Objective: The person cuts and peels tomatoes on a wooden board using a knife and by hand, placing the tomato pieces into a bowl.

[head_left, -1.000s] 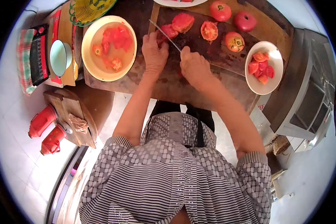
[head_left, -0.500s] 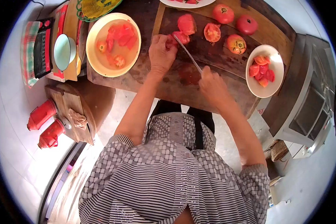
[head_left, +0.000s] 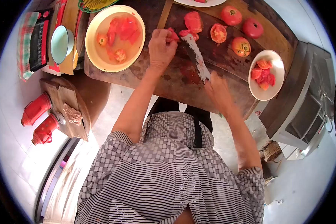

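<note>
My left hand (head_left: 161,50) is closed on a piece of tomato (head_left: 172,35) above the dark wooden cutting surface (head_left: 188,69). My right hand (head_left: 217,89) grips a knife (head_left: 198,58), its wet blade turned flat side up and its tip beside a cut tomato piece (head_left: 189,34). Just beyond lies a larger peeled tomato piece (head_left: 193,21). To the right are a tomato half (head_left: 218,33) with its cut face up and several whole tomatoes (head_left: 241,47). An oval white bowl (head_left: 253,87) at the right holds tomato chunks (head_left: 264,74).
A cream basin (head_left: 91,59) with tomato pieces in liquid stands at the left. Further left are a pale green bowl (head_left: 59,44) and a yellow-green basket (head_left: 95,4). A white plate (head_left: 201,3) shows at the far edge. Two red flasks (head_left: 36,108) stand lower left.
The knife has turned from edge-on to flat and moved back from the held piece. The left hand now holds its tomato piece apart, slightly left of the other piece. The view has shifted slightly.
</note>
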### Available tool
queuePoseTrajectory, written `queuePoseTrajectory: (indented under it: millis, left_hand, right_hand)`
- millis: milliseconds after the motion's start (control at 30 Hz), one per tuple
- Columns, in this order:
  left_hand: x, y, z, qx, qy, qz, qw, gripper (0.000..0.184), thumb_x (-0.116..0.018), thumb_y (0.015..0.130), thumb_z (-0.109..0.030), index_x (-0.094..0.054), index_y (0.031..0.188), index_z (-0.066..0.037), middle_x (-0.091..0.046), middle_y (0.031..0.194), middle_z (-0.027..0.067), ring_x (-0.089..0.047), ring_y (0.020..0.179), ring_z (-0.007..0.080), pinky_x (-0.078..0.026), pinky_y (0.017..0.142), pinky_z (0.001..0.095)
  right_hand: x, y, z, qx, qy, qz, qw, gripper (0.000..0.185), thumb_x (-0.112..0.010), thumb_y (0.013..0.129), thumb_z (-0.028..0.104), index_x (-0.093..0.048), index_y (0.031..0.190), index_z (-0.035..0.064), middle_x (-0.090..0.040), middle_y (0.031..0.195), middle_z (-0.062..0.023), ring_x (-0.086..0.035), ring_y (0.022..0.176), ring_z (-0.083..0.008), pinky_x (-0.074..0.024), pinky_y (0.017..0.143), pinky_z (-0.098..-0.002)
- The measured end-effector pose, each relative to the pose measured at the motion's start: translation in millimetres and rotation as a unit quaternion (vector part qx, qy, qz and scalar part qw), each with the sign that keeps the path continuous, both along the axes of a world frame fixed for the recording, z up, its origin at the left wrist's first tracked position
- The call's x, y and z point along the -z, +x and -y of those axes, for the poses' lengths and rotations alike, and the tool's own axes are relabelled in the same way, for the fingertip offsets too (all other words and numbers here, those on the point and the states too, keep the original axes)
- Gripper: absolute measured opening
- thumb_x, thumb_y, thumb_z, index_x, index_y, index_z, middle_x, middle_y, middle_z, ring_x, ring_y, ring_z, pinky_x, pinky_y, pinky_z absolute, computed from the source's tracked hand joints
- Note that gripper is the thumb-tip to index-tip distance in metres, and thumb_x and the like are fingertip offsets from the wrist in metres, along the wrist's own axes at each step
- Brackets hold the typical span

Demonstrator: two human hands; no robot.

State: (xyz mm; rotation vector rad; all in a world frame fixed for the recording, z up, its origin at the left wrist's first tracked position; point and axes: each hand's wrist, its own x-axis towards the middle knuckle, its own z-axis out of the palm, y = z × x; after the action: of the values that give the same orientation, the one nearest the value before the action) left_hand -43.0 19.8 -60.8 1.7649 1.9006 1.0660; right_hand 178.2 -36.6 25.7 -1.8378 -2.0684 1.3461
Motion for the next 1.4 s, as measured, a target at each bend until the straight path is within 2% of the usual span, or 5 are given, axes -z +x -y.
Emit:
queuePoseTrajectory:
  millis: [367, 500, 667, 1167, 1400]
  left_hand:
    - [-47, 46, -41, -0.014, -0.047, -0.132, 0.99, 0.044, -0.072, 0.072, -0.027, -0.055, 0.106, -0.004, -0.06, 0.1, 0.0137, -0.058, 0.095, 0.0347, -0.046, 0.081, 0.0436]
    - [-47, 64, -60, 0.028, -0.122, -0.202, 0.971, 0.042, -0.07, 0.075, -0.027, -0.056, 0.106, -0.004, -0.06, 0.105, 0.0148, -0.059, 0.096, 0.0343, -0.047, 0.08, 0.0439]
    - [-34, 56, -48, 0.1, -0.045, -0.128, 0.986, 0.036, -0.073, 0.072, -0.021, -0.056, 0.101, -0.006, -0.058, 0.102, 0.0133, -0.059, 0.094, 0.0358, -0.048, 0.08, 0.0448]
    - [-36, 45, -40, 0.148, -0.026, -0.051, 0.987, 0.034, -0.071, 0.064, -0.009, -0.057, 0.094, -0.006, -0.056, 0.099, 0.0099, -0.059, 0.091, 0.0333, -0.05, 0.075, 0.0409]
    - [-41, 47, -45, 0.142, -0.064, -0.072, 0.985, 0.034, -0.07, 0.064, -0.011, -0.058, 0.095, -0.005, -0.058, 0.098, 0.0104, -0.058, 0.094, 0.0336, -0.048, 0.08, 0.0408]
  right_hand:
    - [-8, 34, 6, 0.136, 0.075, -0.031, 0.987, 0.013, -0.054, 0.088, 0.007, -0.053, 0.097, -0.0018, -0.057, 0.059, -0.0137, -0.06, 0.051, -0.0218, -0.0435, 0.048, -0.0339]
    - [-4, 36, 8, 0.134, 0.109, -0.021, 0.985, 0.012, -0.054, 0.088, 0.008, -0.051, 0.096, -0.0017, -0.055, 0.058, -0.0168, -0.059, 0.051, -0.0306, -0.0428, 0.048, -0.0379]
    - [-20, 28, 1, 0.146, 0.054, 0.009, 0.988, 0.012, -0.051, 0.086, 0.011, -0.046, 0.089, 0.0005, -0.056, 0.069, -0.0269, -0.057, 0.069, -0.0477, -0.042, 0.057, -0.0519]
    - [-21, 7, -35, -0.096, 0.042, 0.14, 0.985, 0.016, -0.053, 0.085, 0.007, -0.041, 0.091, -0.0008, -0.057, 0.077, -0.0308, -0.056, 0.072, -0.0497, -0.0476, 0.065, -0.0521]
    - [-8, -8, -40, 0.026, 0.049, 0.095, 0.994, 0.014, -0.052, 0.086, 0.009, -0.044, 0.092, -0.0014, -0.059, 0.077, -0.0306, -0.057, 0.072, -0.0499, -0.0492, 0.063, -0.0501]
